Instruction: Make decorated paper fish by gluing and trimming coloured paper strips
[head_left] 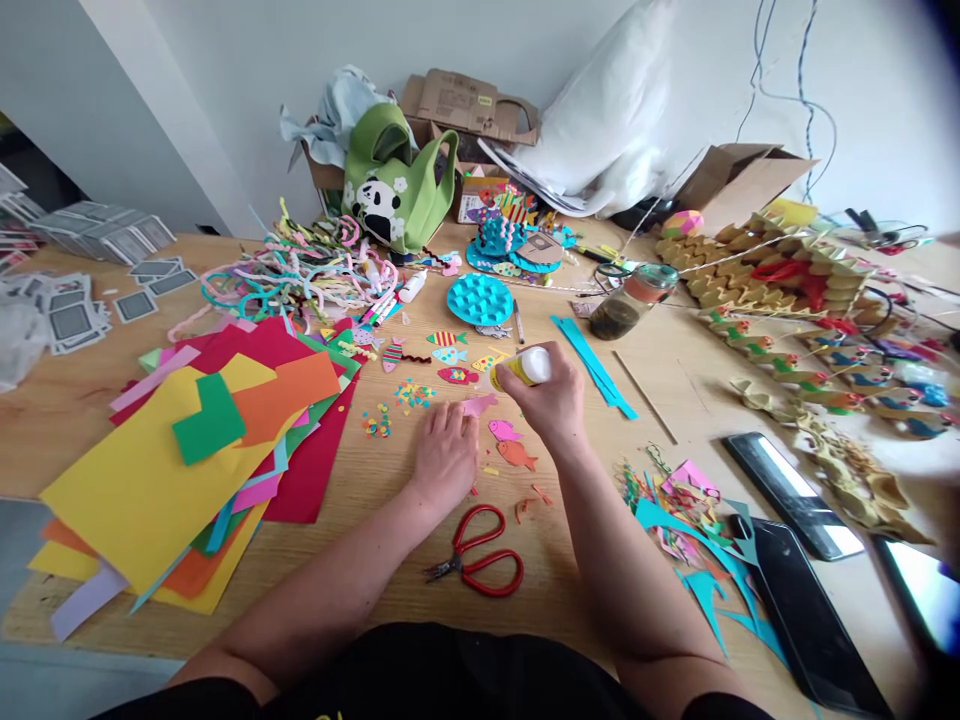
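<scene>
My right hand [551, 400] is closed around a white glue bottle [525, 367] with a yellow tip, tilted left and down toward a pink paper fish [478, 405]. My left hand [444, 455] rests on the wooden table [375, 490], fingers curled, its fingertips pressing the pink fish's near edge. Just right of that hand lie another pink fish [504, 430] and an orange fish [517, 455]. Beyond them are striped and dotted paper fish [450, 340] and small coloured confetti bits [411, 393].
Red-handled scissors [480, 558] lie near the front edge. A stack of coloured paper [187, 450] fills the left. Paper scraps [686, 510] and dark tablets [795, 495] sit at right. A blue dimpled plate [480, 298], a jar [630, 300], pipe cleaners [300, 270] and a green panda bag [394, 185] stand farther back.
</scene>
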